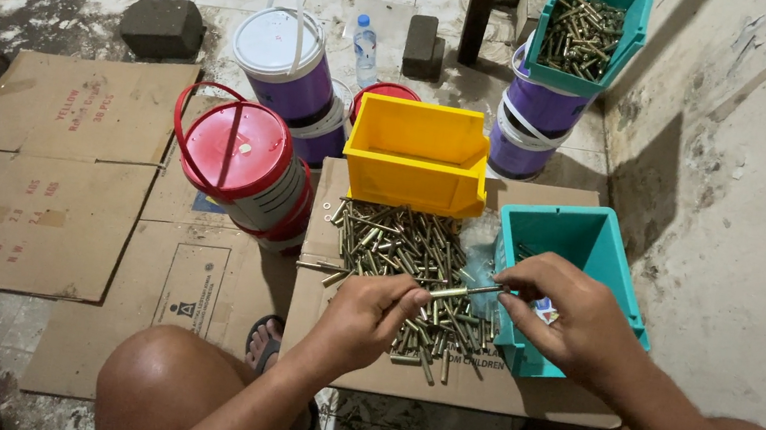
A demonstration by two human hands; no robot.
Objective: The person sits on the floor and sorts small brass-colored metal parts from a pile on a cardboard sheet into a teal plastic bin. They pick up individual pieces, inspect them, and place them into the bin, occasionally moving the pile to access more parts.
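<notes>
Bare arms without sleeves, bare knees, a dark sandal (267, 353) on one foot

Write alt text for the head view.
Two bare hands, left hand and right hand, hold one brass bolt between them above a pile of bolts on cardboard. A yellow bin and a teal bin stand beside the pile.

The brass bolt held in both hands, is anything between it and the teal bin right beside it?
Nothing visible. The brass bolt is pinched between the left hand and right hand, just off the teal bin and its near rim; the bin's open top is unobstructed apart from the right hand itself.
</notes>
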